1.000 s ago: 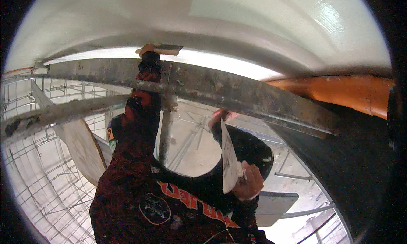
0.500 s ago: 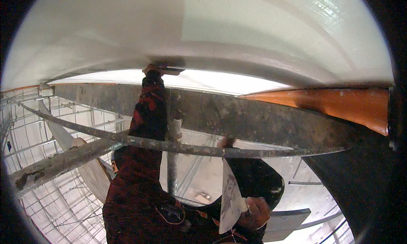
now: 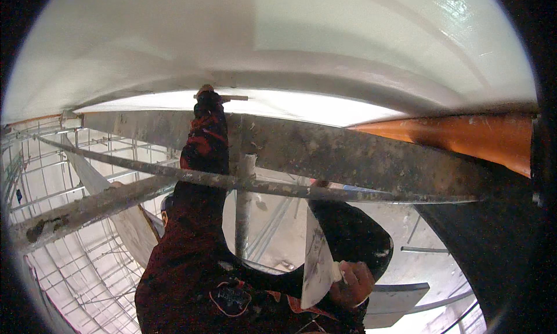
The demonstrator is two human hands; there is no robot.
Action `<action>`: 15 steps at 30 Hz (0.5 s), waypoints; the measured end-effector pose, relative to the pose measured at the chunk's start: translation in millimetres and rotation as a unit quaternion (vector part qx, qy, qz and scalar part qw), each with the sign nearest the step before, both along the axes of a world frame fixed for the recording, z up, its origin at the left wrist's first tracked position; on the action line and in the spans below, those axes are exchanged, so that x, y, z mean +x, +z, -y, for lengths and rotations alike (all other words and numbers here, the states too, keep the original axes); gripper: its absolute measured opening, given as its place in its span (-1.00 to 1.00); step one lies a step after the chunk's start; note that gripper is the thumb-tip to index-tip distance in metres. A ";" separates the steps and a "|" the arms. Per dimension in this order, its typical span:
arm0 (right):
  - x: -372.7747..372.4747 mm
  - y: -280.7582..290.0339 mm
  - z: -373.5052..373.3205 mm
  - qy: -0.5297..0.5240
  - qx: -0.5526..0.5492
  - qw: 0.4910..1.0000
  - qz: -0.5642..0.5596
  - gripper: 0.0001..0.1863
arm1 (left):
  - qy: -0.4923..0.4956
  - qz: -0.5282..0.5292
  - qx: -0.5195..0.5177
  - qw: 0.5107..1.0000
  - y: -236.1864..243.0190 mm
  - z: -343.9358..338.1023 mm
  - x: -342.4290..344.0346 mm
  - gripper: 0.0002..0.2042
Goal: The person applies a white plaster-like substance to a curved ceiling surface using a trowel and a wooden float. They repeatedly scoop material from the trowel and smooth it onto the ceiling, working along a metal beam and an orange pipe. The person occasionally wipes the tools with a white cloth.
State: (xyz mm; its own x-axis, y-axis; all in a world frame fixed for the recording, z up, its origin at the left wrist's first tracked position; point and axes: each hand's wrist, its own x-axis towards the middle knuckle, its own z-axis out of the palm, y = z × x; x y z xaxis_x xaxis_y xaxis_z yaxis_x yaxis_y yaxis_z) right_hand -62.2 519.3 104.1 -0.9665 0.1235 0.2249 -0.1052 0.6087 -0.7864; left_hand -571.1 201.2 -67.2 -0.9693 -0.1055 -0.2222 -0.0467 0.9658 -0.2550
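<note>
My left arm reaches far up and forward to a pale, smooth curved surface [image 3: 360,32]. At its end my left hand [image 3: 206,91] is closed round a flat-bladed tool [image 3: 237,98], which shows edge-on against a bright strip. Whether its blade touches the surface I cannot tell. Low on the right and close to my chest, my right hand [image 3: 353,283] grips the pale handle of a wide putty knife [image 3: 316,267]. Its flared whitish blade points up and left, smeared with grey. Dark cloth lies behind that blade.
A broad, stained grey beam [image 3: 325,154] crosses ahead, below the bright strip. Nearer, a curved metal pipe [image 3: 278,189] passes in front of my left arm. A thick pole [image 3: 87,209] slants at left, above a scaffold grid [image 3: 75,282]. Orange sheeting [image 3: 458,140] hangs at right.
The tool in my left hand has turned from showing its flat side to lying edge-on. My right hand keeps the putty knife at nearly the same place. The whole view has shifted slightly.
</note>
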 end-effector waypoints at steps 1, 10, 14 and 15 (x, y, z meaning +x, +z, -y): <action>5.3 -2.5 0.2 -0.013 0.006 1.000 0.003 -0.64 | -0.005 0.008 0.002 1.000 -4.0 -2.1 -1.7 -0.29; -5.0 -4.0 3.1 -0.030 0.022 0.999 0.019 -0.54 | -0.021 0.057 0.010 0.998 -41.7 -11.2 -7.1 -0.31; -12.6 -0.4 9.3 -0.050 0.049 0.997 0.017 -0.51 | -0.026 0.070 0.013 0.997 -48.6 -13.3 -7.0 -0.31; -9.6 -4.1 8.8 -0.044 0.037 0.998 0.006 -0.52 | -0.026 0.071 0.014 0.997 -49.2 -13.9 -6.8 -0.32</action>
